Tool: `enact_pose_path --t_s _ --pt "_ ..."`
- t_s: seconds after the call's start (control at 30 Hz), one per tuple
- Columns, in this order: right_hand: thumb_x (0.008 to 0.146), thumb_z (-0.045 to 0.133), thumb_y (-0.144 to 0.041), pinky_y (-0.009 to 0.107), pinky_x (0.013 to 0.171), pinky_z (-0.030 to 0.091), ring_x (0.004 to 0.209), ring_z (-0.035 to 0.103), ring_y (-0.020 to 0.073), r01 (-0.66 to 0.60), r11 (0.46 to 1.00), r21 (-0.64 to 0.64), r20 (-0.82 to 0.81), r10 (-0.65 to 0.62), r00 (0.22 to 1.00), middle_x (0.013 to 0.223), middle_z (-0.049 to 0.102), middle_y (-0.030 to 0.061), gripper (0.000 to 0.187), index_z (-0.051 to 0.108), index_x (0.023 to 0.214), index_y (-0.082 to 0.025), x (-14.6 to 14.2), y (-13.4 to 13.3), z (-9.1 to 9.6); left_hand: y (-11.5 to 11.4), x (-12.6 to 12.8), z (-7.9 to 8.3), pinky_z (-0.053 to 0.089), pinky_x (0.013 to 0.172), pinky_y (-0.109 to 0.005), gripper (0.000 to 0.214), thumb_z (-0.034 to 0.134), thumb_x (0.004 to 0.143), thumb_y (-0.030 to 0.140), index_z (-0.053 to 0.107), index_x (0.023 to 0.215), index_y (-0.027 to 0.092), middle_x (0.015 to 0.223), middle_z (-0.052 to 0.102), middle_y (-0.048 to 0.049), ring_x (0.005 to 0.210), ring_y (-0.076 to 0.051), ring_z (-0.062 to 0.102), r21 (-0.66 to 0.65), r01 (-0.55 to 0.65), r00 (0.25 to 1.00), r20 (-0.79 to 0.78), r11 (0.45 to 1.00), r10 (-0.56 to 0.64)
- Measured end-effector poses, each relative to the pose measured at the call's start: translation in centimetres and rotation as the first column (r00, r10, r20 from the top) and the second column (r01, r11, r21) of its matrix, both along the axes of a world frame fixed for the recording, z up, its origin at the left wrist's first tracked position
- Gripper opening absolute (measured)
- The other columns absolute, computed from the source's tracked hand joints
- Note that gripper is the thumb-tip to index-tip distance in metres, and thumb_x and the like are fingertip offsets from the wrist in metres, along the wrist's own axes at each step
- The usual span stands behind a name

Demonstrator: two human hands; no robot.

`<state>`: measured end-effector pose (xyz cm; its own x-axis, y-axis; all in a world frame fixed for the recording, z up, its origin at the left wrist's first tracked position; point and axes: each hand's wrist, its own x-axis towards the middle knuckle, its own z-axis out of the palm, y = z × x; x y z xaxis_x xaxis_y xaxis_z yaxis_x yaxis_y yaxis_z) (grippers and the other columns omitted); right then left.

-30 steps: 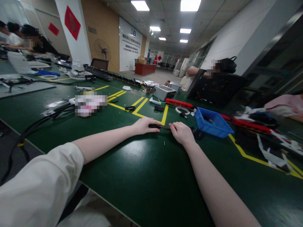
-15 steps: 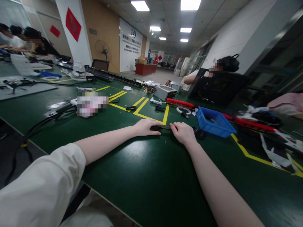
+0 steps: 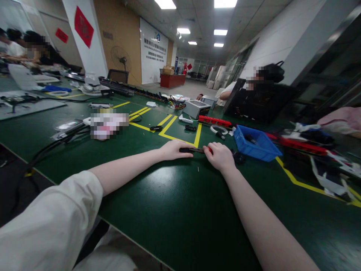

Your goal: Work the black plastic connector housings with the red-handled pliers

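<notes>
My left hand [image 3: 172,150] is closed on a small black part [image 3: 186,149], pinched between thumb and fingers just over the green table [image 3: 169,203]. My right hand [image 3: 220,156] wraps round an orange-handled tool [image 3: 209,149], most of it hidden in the fist. Its thin metal end [image 3: 199,150] points left and meets the black part; whether it sits inside or only touches cannot be made out. Similar small black pieces [image 3: 190,128] lie beyond my hands. A dark coiled object [image 3: 238,157] rests just right of my right hand.
A blue bin [image 3: 255,148] with dark items stands to the right. Behind it are a red strip [image 3: 214,121], a white cable coil [image 3: 219,130] and a grey power supply [image 3: 196,108]. Black cables [image 3: 56,145] run off the left edge. A person [image 3: 225,92] sits beyond a black case.
My right hand has turned slightly, so the tool's orange handle now shows. The black part and tool tip are a little straighter and still together. The view has shifted slightly.
</notes>
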<state>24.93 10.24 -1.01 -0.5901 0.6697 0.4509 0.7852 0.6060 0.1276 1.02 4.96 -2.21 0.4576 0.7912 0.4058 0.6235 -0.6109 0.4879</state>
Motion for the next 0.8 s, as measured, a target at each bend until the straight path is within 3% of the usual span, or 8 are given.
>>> enact_pose_path --t_s 0.27,0.43,0.63,0.8 --pt "0.098 0.033 -0.043 0.033 0.069 0.03 0.077 0.051 0.02 -0.033 0.999 0.039 -0.004 0.033 0.999 0.078 0.063 0.0086 0.042 0.058 0.074 -0.02 0.04 0.05 -0.08 -0.33 0.17 0.28 0.051 0.089 -0.034 0.051 0.065 0.084 0.057 0.065 0.123 0.024 0.117 0.071 -0.0052 0.107 -0.025 0.066 -0.013 -0.121 0.992 -0.027 0.993 0.121" --pt "0.097 0.034 -0.042 0.032 0.069 0.03 0.076 0.052 0.0196 -0.041 0.999 0.026 0.025 0.04 0.999 0.079 0.064 0.0087 0.041 0.06 0.075 -0.019 0.0 0.11 -0.1 -0.28 0.2 0.28 0.051 0.08 -0.033 0.046 0.067 0.082 0.056 0.068 0.111 0.02 0.108 0.067 -0.0066 0.095 -0.023 0.065 0.029 -0.109 0.992 -0.064 0.994 0.111" --pt "0.096 0.037 -0.04 0.032 0.071 0.031 0.078 0.053 0.0197 -0.049 0.999 0.01 0.076 0.048 0.996 0.081 0.066 0.0087 0.038 0.061 0.076 -0.019 -0.08 0.06 0.0 0.37 -0.17 -0.4 0.049 0.094 -0.037 0.042 0.07 0.081 0.047 0.07 0.114 0.02 0.114 0.063 -0.0086 0.102 -0.023 0.064 0.052 -0.029 0.996 -0.083 0.998 0.033" --pt "0.096 0.037 -0.041 0.033 0.071 0.032 0.079 0.054 0.02 -0.031 0.999 0.006 0.095 0.03 0.995 0.083 0.066 0.0093 0.039 0.062 0.077 -0.018 -0.15 -0.07 0.01 0.57 -0.46 -0.63 0.042 0.104 -0.045 0.042 0.068 0.08 0.034 0.066 0.12 0.023 0.124 0.06 -0.0085 0.117 -0.027 0.057 0.08 -0.047 0.993 -0.109 0.996 0.056"
